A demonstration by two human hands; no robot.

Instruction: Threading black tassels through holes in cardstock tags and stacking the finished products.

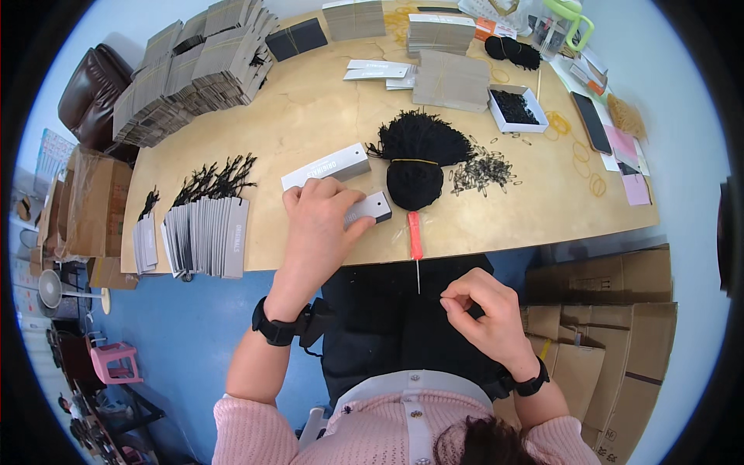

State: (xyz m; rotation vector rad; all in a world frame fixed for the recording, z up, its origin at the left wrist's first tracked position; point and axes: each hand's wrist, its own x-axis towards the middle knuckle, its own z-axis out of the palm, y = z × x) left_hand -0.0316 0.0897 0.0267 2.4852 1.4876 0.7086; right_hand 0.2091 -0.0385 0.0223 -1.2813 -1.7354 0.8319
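Note:
My left hand is closed around a short stack of hang tags near the table's front edge, thumb on the near side. Just behind it lies a longer block of white-faced hang tags, close to my fingertips. Over my lap, my right hand makes a pinch; a tiny dark speck shows at the fingertips, too small to name. Between the hands, a red-handled tool with a thin metal shaft sticks out past the table edge. Beyond it lies a banded bundle of black cords, beside loose small black pins.
Corded tags lie fanned at the left. Large tag stacks stand at the far left. A white box of black pins, a phone and rubber bands are at the right. Cardboard boxes stand below the table at right.

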